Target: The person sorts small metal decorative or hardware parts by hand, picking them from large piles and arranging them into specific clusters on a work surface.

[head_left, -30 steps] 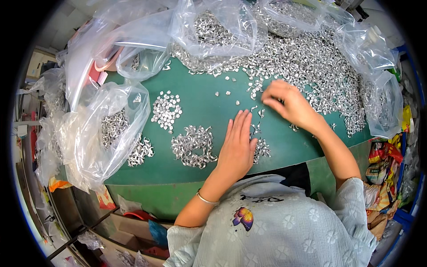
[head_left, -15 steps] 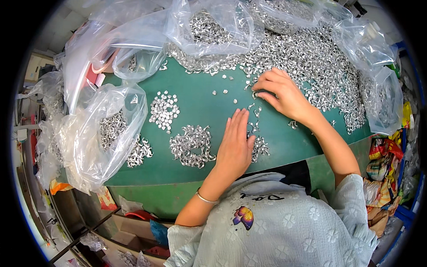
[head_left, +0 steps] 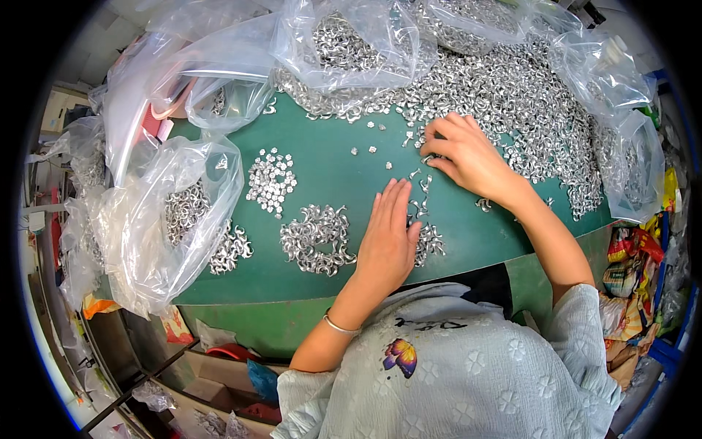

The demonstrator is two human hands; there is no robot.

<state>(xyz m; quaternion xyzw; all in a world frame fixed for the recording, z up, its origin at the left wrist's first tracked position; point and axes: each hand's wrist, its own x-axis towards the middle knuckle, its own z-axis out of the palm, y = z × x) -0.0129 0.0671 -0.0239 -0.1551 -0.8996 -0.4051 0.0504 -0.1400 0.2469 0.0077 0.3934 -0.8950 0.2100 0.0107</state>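
My left hand lies flat, fingers together, on the green tabletop, between a small heap of curved silver metal parts and a smaller cluster. My right hand rests with bent fingers at the near edge of the big pile of silver parts, fingertips among a few loose pieces. Whether it pinches a piece I cannot tell. A patch of small flat silver pieces lies further left.
Clear plastic bags holding more metal parts crowd the left side, the far edge and the right edge. Pink plastic shows under a bag at upper left. Colourful packets sit at lower right.
My right hand has slid left and nearer along the big pile's edge, toward the loose pieces. My left hand has stayed flat in place.
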